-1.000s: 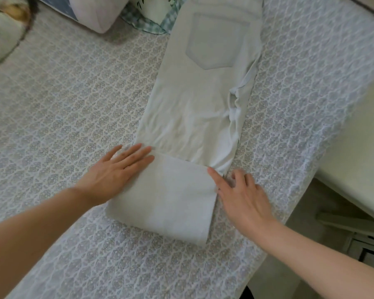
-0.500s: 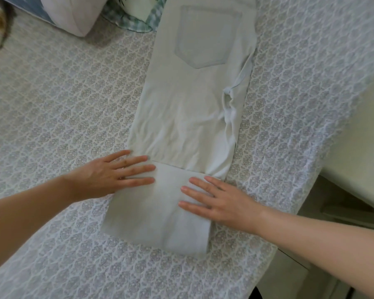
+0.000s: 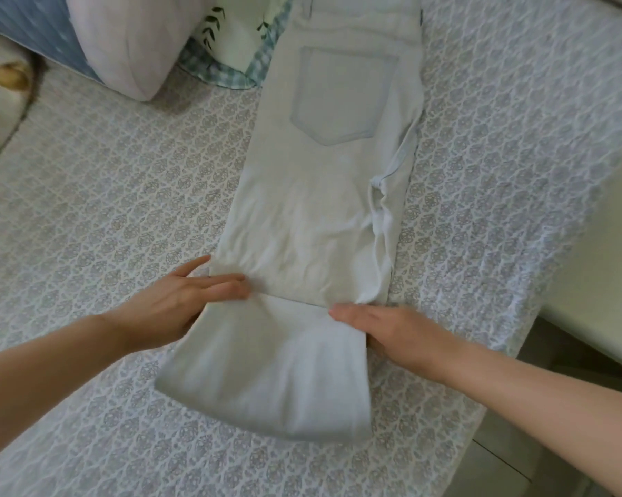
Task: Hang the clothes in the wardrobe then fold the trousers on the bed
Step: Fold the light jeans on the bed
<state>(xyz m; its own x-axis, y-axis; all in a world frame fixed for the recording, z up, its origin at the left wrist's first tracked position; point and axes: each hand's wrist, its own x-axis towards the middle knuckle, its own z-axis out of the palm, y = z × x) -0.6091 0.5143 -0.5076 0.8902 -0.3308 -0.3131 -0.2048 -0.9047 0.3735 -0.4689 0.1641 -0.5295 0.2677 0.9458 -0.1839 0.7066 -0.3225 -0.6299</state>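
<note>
The soft, limp trousers (image 3: 313, 209) lie lengthwise on the bed (image 3: 105, 174), your left hand (image 3: 173, 306) pressing flat fingers (image 3: 227, 286) on the folded leg end and your right hand (image 3: 399, 331) pinching its edge, so take that fold at both corners.

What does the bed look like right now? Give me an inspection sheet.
Surface: patterned bed sheet, lying flat.
Job's things: trousers lie lengthwise, back pocket up, leg end folded over once.
Clutter: pillows at the far left corner.
Hands: left hand rests with straight fingers on the fold's left edge; right hand at its right edge, fingers partly hidden.
Cables: nothing seen.
Surroundings: pale furniture right of the bed.
</note>
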